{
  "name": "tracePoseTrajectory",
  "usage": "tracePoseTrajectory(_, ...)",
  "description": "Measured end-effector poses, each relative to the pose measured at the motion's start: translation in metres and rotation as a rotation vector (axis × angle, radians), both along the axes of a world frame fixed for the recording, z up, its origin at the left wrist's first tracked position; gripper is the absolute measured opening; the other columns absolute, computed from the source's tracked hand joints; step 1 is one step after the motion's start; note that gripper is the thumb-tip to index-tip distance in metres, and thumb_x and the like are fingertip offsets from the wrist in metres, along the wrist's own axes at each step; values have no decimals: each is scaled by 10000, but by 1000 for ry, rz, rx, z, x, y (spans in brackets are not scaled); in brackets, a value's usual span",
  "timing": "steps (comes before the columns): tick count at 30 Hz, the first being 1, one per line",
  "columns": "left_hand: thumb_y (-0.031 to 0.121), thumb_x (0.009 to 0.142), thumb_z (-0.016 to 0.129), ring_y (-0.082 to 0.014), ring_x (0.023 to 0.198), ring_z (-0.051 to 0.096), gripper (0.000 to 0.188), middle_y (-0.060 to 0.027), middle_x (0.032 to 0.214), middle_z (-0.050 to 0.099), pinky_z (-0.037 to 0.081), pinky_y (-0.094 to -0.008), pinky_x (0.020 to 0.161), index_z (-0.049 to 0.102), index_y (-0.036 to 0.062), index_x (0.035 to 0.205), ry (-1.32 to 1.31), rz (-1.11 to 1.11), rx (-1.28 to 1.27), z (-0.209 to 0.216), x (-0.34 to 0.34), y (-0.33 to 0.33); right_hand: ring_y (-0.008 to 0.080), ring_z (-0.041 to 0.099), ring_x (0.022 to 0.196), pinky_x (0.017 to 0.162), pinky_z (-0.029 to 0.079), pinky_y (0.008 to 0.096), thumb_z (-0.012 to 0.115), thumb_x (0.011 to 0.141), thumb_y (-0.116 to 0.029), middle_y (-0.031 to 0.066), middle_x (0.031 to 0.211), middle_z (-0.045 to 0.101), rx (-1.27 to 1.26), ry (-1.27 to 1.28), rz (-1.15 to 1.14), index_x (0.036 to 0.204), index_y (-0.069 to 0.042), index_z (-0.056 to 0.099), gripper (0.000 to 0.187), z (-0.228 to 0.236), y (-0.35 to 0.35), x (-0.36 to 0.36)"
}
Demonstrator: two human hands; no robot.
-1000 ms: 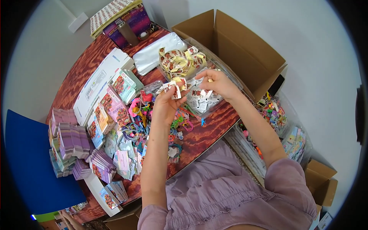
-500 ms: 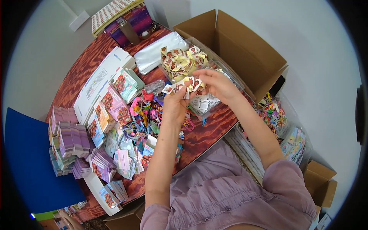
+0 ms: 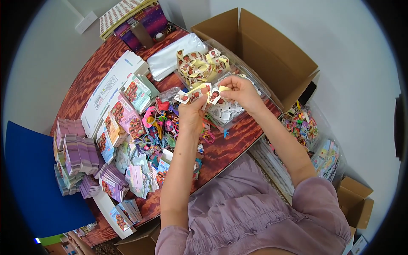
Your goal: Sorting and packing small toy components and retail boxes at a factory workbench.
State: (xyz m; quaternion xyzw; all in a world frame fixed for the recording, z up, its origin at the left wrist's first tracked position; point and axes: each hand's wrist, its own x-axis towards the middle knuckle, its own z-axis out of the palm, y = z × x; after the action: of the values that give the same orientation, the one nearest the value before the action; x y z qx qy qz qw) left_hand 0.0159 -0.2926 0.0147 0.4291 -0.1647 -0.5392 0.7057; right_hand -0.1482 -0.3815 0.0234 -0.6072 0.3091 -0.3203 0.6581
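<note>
My left hand (image 3: 191, 114) is closed, thumb on top, pinching a strip of printed stickers (image 3: 183, 97) with small cartoon pictures and pale yellow backing. Thumb and fingertips of my right hand (image 3: 243, 93) pinch the strip's other end, where a yellow flap shows. The two hands are close together above a clear plastic tray (image 3: 230, 127). Its far part holds a tangle of similar yellow-backed strips (image 3: 199, 70); small white printed pieces (image 3: 225, 114) fill the near part, partly under my right hand.
Colourful small trinkets (image 3: 163, 121) lie heaped left of my hands, beside card packs (image 3: 126, 114) and stacked bundles (image 3: 78, 155). Clear plastic bags (image 3: 176, 55) lie beyond. A large open cardboard box (image 3: 276, 59) stands behind the tray. Another person's hand (image 3: 78, 244) shows at the lower left.
My right hand has drawn its fingers together into a pinch on the strip's end. The strip has tilted and spread slightly; my left hand keeps its hold.
</note>
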Motion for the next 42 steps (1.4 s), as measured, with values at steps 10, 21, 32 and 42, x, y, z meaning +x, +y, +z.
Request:
tracePoseTrajectory(10,-87,844,651,-226,953,701,291,-151,1095,701,572,-333,844,640,-59,1133,-38,-29,-5,-4,1,0,81,638,739,653,501,236,678,853,-7,31,872,679,-154,96,15,1026,16,652,176,-2,-1,-3)
tracePoseTrajectory(21,3,906,645,-193,830,699,319,-103,1026,693,598,-282,696,616,4,1223,366,-224,-64,-16,18,-3,100,584,1053,853,482,311,640,867,-21,44,1051,676,-579,221,-117,1055,-5,659,189,4,5,-1)
tracePoseTrajectory(32,-2,915,636,-166,732,676,291,-74,1017,672,557,-226,573,621,39,1203,463,-175,-52,-17,5,-10,85,634,738,627,490,236,679,816,-3,32,839,680,86,-84,37,945,9,649,133,-13,2,1)
tracePoseTrajectory(42,20,918,659,-80,575,565,233,-1,816,630,439,-197,486,639,15,1150,48,-223,60,-12,-3,-13,48,552,615,542,413,206,644,851,-19,-11,708,608,-210,283,-88,884,-12,651,35,1,-7,-41)
